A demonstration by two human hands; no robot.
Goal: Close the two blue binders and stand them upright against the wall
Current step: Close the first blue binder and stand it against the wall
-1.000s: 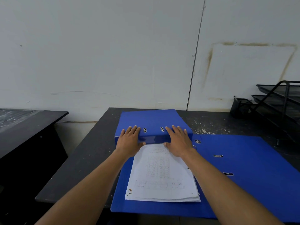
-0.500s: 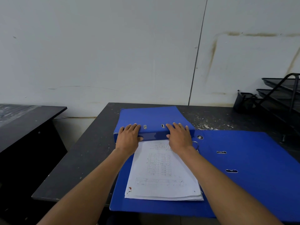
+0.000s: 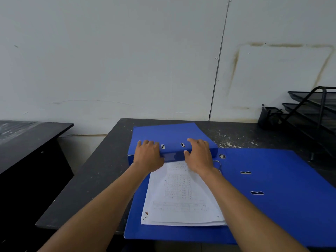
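Observation:
A closed blue binder (image 3: 167, 133) lies flat on the black table (image 3: 101, 171), a little short of the white wall (image 3: 127, 60). My left hand (image 3: 148, 154) grips its near edge on the left, fingers curled over the top and thumb on the spine. My right hand (image 3: 199, 153) holds the same edge on the right in the same way. In front of it a second blue binder (image 3: 272, 188) lies open, its cover spread to the right. A stack of white printed sheets (image 3: 180, 195) rests on its left half, on the metal rings (image 3: 218, 163).
A black mesh letter tray (image 3: 312, 108) and a black mesh pen cup (image 3: 267, 116) stand at the table's back right. A second dark table (image 3: 27, 135) sits to the left across a gap. The open binder overhangs the table's front edge.
Both hands have curled tighter over the closed binder's near edge, fingers bending and thumbs pressing on the spine. The binder itself has barely shifted.

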